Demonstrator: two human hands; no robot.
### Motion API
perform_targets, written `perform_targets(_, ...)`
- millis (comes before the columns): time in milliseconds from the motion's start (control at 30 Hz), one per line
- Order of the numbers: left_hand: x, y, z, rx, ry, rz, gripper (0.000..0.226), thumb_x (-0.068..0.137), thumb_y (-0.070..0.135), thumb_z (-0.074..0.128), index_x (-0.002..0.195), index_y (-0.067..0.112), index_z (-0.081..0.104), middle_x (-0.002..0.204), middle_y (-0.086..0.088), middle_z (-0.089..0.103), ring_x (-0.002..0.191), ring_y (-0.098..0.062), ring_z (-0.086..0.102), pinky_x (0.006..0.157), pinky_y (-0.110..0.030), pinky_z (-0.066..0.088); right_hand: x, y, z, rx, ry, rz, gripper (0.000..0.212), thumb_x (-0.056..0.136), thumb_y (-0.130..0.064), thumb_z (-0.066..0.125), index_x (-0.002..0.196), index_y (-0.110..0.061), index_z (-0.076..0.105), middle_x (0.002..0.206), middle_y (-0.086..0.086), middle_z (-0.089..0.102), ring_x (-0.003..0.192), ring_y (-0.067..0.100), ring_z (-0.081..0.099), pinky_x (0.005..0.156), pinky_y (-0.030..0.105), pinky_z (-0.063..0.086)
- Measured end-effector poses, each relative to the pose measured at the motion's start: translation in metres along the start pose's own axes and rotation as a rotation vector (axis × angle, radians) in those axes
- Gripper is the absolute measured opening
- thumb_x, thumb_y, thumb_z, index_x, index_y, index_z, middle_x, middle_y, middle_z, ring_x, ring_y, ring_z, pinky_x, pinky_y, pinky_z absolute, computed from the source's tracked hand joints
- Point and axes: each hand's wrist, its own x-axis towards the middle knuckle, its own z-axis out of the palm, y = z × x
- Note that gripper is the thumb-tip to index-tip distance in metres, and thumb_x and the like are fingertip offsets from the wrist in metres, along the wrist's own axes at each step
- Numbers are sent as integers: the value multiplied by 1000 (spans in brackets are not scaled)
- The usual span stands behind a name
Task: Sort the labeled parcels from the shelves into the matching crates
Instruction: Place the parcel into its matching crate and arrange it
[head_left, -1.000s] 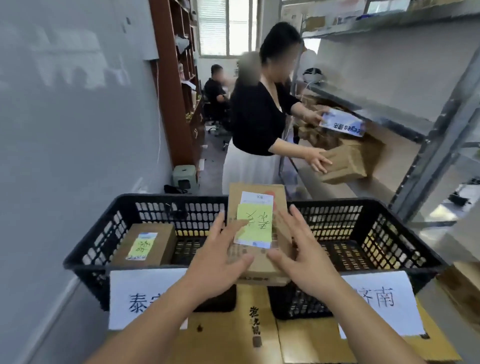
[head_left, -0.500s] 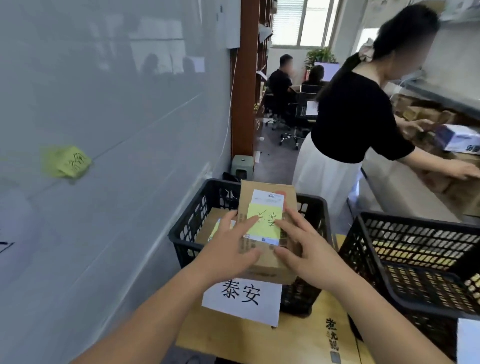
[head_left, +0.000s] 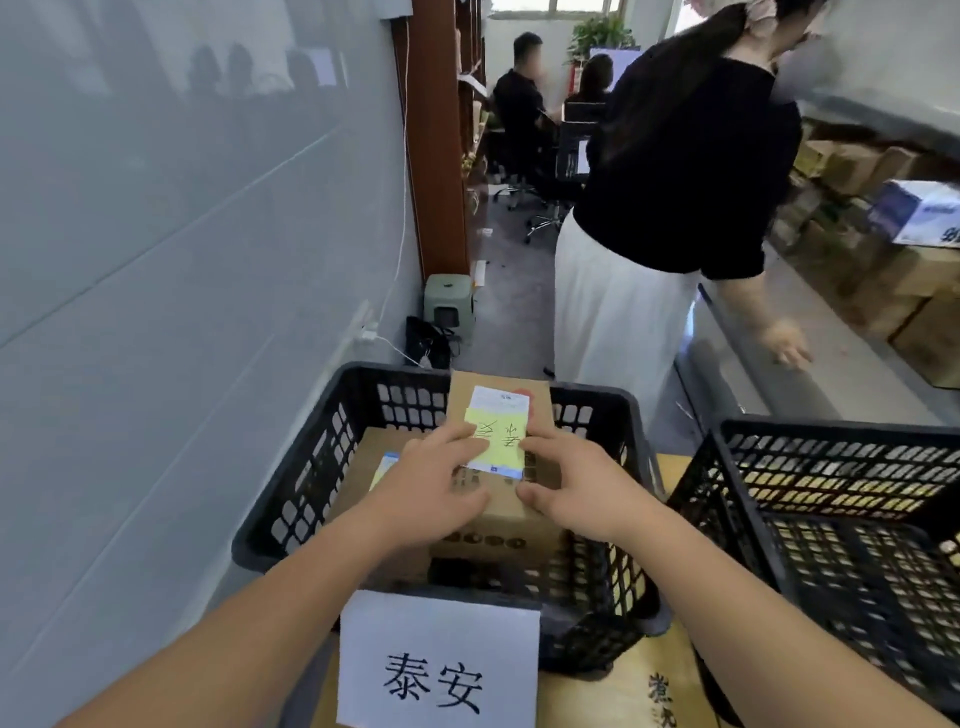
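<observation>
Presently left hand (head_left: 431, 480) and right hand (head_left: 576, 486) clamp the brown cardboard parcel with yellow label (head_left: 498, 457) over the black plastic crate signed 泰安 (head_left: 291, 509); lower level beside the parcel inside before letting go

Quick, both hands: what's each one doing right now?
Left hand: holds the parcel on its left side.
Right hand: holds the same parcel on its right side.

the parcel (head_left: 498, 415) sits over the left crate (head_left: 291, 499), held between the left hand (head_left: 431, 478) and right hand (head_left: 576, 488). a second box (head_left: 363, 457) lies in that crate, left of the parcel. a sign (head_left: 436, 665) hangs on the crate's near wall. another crate (head_left: 831, 467) stands to the right. a person (head_left: 675, 208) stands behind, with shelf boxes (head_left: 883, 280) to the right.
</observation>
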Motion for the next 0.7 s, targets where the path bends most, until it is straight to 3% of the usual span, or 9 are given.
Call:
perform_targets(167, 47, -34, 35, 37, -190, -59, 75, 88, 45, 69, 153, 25, 38, 159, 12, 23, 144, -7, 28, 121, -29, 25, 43, 40, 28, -36, -196, 54, 71, 93, -37, 69, 156, -23, 39, 164, -13, 26, 147, 15, 33, 122, 36, 30)
perform_targets(333, 73, -64, 65, 61, -392, -93, 82, 90, 41, 68, 158, 22, 26, 159, 13, 14, 140, -6, 32, 113, -16, 22, 79, 66, 61, -99, -375, 150, 84, 86, -33, 72, 157, -20, 29, 165, -9, 7, 132, 24, 51, 109, 38, 47)
perform_targets(500, 87, -80, 83, 78, -439, -146, 81, 89, 40, 67, 157, 24, 26, 159, 13, 10, 124, -14, 53, 111, -28, 38, 98, 79, 86, -101, -426, 224, 88, 85, -24, 71, 158, -15, 23, 158, -7, 3, 114, 27, 60, 100, 38, 53)
perform_targets(600, 94, -82, 92, 227, -437, -110, 81, 88, 42, 65, 156, 25, 25, 160, 11, 10, 127, -25, 50, 109, -37, 42, 101, 85, 94, -111, -417, 235, 89, 85, -19, 71, 158, -14, 20, 154, -2, 6, 103, 26, 56, 88, 33, 53)
perform_targets(700, 97, -81, 97, 367, -432, -90, 79, 85, 45, 62, 153, 24, 27, 162, 5, 12, 122, -27, 53, 100, -40, 48, 102, 86, 101, -119, -400, 261, 94, 83, -16, 73, 159, -13, 17, 154, -2, 6, 106, 27, 56, 85, 31, 51)
